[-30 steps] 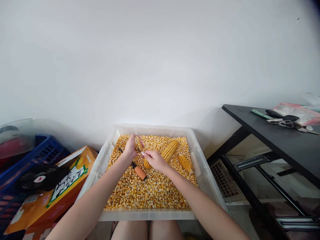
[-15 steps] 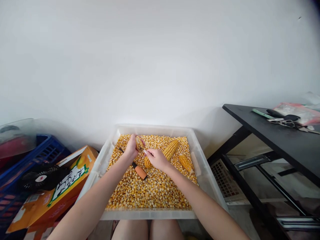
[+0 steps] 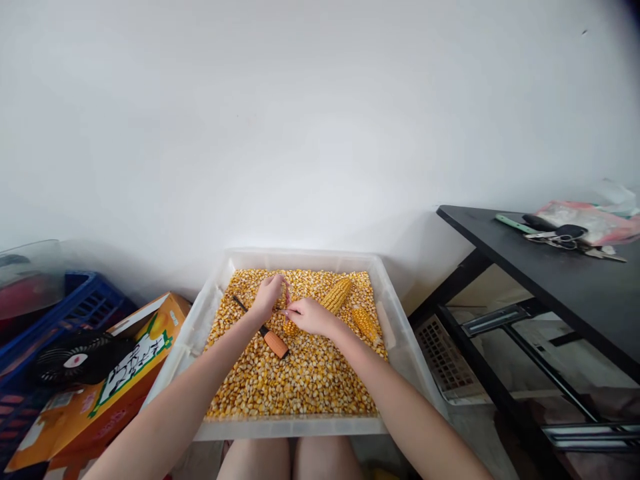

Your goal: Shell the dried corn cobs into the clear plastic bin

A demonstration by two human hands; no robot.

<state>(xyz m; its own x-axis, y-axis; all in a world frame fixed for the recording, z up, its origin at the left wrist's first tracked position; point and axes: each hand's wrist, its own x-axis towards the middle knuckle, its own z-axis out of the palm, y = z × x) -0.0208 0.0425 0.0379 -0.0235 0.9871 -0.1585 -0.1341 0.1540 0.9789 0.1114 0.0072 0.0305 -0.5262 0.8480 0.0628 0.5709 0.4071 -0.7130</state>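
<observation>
A corn cob piece (image 3: 289, 326) sits pinched between both hands: left hand (image 3: 267, 298) and right hand (image 3: 307, 315) fingers closed on it, above a tray (image 3: 400, 340) of loose kernels (image 3: 295, 380).

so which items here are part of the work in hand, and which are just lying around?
In use: left hand and right hand, meeting over a small corn piece; clear plastic tub of loose yellow kernels; two whole yellow cobs; orange-handled tool.

Lying about: black fan, orange carton, blue crate, black table with scissors.
</observation>
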